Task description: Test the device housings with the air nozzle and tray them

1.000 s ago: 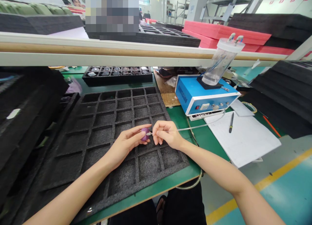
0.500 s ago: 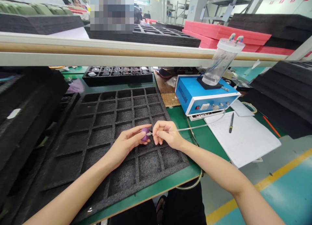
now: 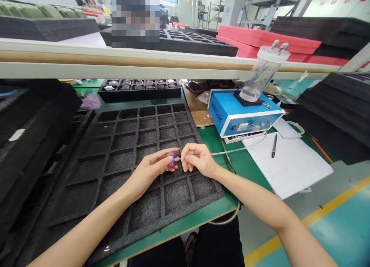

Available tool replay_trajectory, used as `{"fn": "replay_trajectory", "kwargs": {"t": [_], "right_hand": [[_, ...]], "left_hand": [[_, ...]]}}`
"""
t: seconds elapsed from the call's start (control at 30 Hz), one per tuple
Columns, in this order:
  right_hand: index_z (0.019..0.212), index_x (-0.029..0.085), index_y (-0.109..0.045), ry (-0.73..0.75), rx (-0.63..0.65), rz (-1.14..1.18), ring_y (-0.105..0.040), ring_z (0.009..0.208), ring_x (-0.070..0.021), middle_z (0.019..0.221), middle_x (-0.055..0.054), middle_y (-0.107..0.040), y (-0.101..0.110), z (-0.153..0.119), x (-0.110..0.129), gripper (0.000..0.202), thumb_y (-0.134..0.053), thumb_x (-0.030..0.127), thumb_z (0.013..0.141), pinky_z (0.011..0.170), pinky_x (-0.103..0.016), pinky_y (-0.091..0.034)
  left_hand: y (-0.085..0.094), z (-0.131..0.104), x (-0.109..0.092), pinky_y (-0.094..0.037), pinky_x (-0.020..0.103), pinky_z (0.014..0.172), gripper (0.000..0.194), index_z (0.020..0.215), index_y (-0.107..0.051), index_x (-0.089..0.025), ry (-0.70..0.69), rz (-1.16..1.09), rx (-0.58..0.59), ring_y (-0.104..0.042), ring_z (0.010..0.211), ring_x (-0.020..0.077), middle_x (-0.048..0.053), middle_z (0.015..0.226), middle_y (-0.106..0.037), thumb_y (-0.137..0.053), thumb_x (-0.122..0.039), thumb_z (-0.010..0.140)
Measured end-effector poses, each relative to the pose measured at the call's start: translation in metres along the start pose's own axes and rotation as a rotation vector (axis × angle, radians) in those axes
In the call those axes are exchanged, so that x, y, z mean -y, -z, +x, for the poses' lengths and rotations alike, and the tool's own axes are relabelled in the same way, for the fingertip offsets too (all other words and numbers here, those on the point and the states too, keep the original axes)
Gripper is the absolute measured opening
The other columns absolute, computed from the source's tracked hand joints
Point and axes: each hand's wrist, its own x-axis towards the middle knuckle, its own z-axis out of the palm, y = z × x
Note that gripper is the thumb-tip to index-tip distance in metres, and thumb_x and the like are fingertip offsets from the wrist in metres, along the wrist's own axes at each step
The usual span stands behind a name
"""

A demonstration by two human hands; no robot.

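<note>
Left hand, from my head view: my left hand (image 3: 148,168) pinches a small purple piece (image 3: 172,163) between thumb and fingers.
Purple piece: I have it just above the near part of the foam tray, between my two hands; my thumb covers some of its front.
Right hand: my right hand (image 3: 200,159) is curled round a thin clear tube (image 3: 225,152), thumb against the bent fingers.
Metal tip: a small pale tip (image 3: 177,158) reaches from my right fingers to the purple piece; it is too small for me to tell whether it enters it.
Foam tray: under my hands lies a black foam tray (image 3: 180,212), divided into square compartments, on the green bench (image 3: 209,140).
Blue machine: to my right stands a blue box (image 3: 221,109) with a red switch on its white-edged front, the tube running to that front.
Cylinder: a clear cylinder (image 3: 258,80) with a white cap leans on top of the box.
Paper: beside the box are white sheets (image 3: 291,170), a dark pen (image 3: 273,149) lying on them.
Shelf: a pale shelf (image 3: 115,70) crosses ahead of me, a small black tray of shiny pieces (image 3: 140,93) beneath it.
</note>
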Motion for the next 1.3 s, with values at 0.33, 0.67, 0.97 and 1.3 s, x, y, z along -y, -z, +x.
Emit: {"fn": "replay_trajectory", "kwargs": {"t": [0.33,0.67,0.97,1.3], "right_hand": [[0.068,0.014,-0.054,0.0,0.0,-0.007,-0.046,0.035,-0.0053,0.046,0.004,-0.058,0.0,-0.001,0.0,0.007,-0.047,0.014,0.067,0.038,-0.016,-0.036],[0.069,0.014,-0.054,0.0,0.005,-0.003,-0.045,0.035,-0.0055,0.046,0.004,-0.058,0.0,-0.001,-0.001,0.007,-0.047,0.014,0.066,0.038,-0.016,-0.036],[0.065,0.015,-0.055,0.141,-0.243,0.041,-0.042,0.032,-0.0058,0.044,0.004,-0.056,0.003,-0.001,0.0,0.006,-0.051,0.018,0.069,0.035,-0.016,-0.032],[0.062,0.016,-0.052,0.043,-0.469,0.097,-0.038,0.033,-0.006,0.042,0.004,-0.053,0.007,0.005,-0.003,0.006,-0.049,0.018,0.066,0.035,-0.018,-0.028]], "left_hand": [[-0.001,-0.001,-0.001,-0.042,0.036,0.086,0.042,0.112,-0.064,-0.019,-0.008,0.006,0.01,-0.057,0.085,0.0185,0.004,0.093,-0.064,-0.067,-0.038,0.074],[0.0,0.0,0.0,-0.042,0.037,0.086,0.043,0.112,-0.063,-0.019,-0.008,0.017,0.009,-0.057,0.087,0.0194,0.005,0.093,-0.064,-0.067,-0.038,0.074],[-0.002,-0.002,-0.006,-0.046,0.03,0.08,0.037,0.108,-0.061,-0.016,-0.026,-0.093,-0.044,-0.062,0.079,0.0162,0.007,0.097,-0.067,-0.067,-0.03,0.074],[-0.029,-0.005,-0.074,-0.048,0.025,0.064,0.023,0.091,-0.064,-0.009,-0.005,-0.313,-0.006,-0.061,0.065,0.0132,0.015,0.093,-0.069,-0.056,-0.028,0.08]]}}
